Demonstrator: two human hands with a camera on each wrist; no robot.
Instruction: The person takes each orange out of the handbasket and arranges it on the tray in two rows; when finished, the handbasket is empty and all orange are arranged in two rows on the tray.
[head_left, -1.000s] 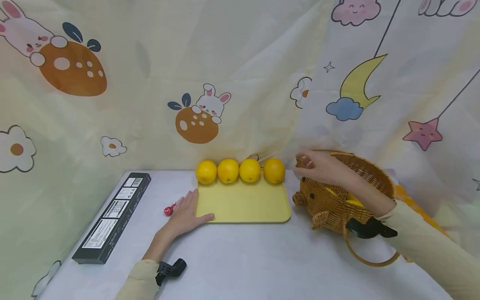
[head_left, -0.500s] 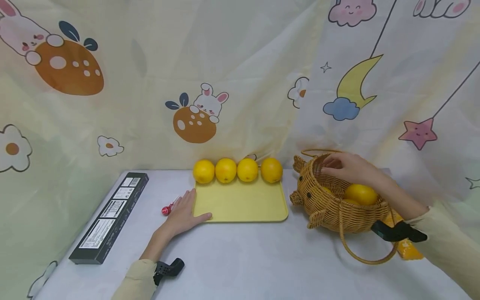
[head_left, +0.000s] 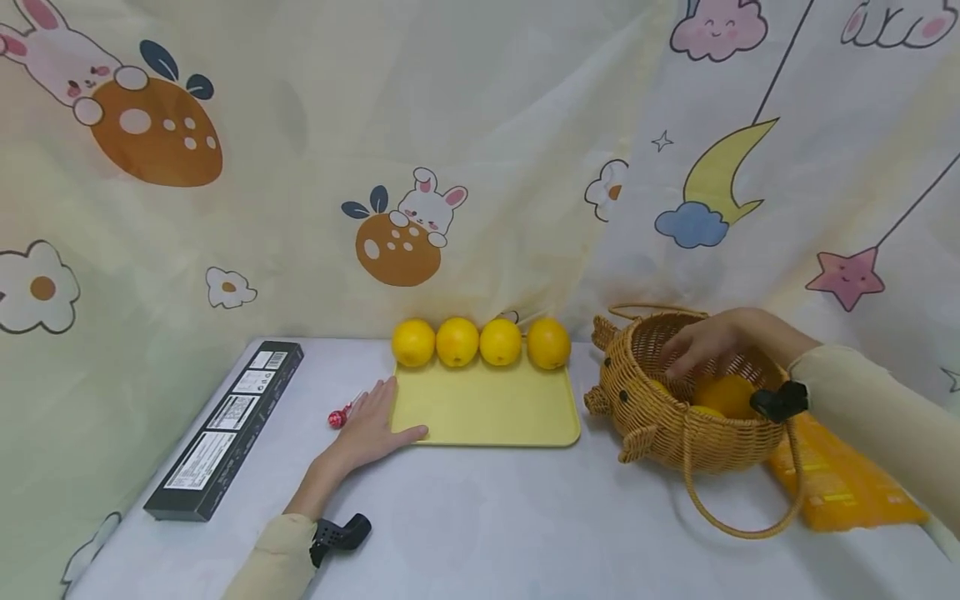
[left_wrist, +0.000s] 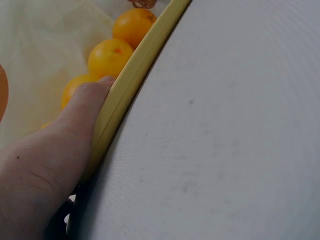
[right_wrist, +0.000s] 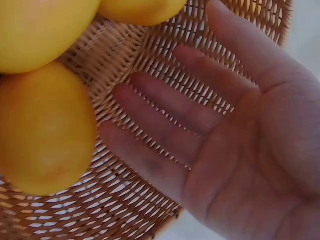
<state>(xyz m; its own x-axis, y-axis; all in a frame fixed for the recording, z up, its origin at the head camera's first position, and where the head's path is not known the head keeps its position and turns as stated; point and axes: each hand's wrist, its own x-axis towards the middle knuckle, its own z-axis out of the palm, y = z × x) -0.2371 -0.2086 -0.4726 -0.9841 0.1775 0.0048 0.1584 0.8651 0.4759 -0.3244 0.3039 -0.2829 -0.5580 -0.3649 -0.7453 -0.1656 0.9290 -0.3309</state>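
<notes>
My left hand lies flat at the left edge of a yellow tray, fingers straight and thumb over the near rim. In the left wrist view the thumb runs along the tray's edge. Several oranges stand in a row along the tray's far side. My right hand reaches into a wicker basket shaped like a pig. The right wrist view shows its fingers spread and holding nothing, with fingertips close beside an orange. More oranges lie in the basket, one of them nearer the camera.
A red-wrapped lollipop lies left of my left hand. Farther left is a long black box with white labels. An orange plastic packet lies right of the basket, whose handle loop hangs toward the front. Patterned cloth rises behind.
My right hand has moved from above the pig's head back over the basket's opening and down inside it. More of the orange packet shows. The left hand stays on the tray's edge.
</notes>
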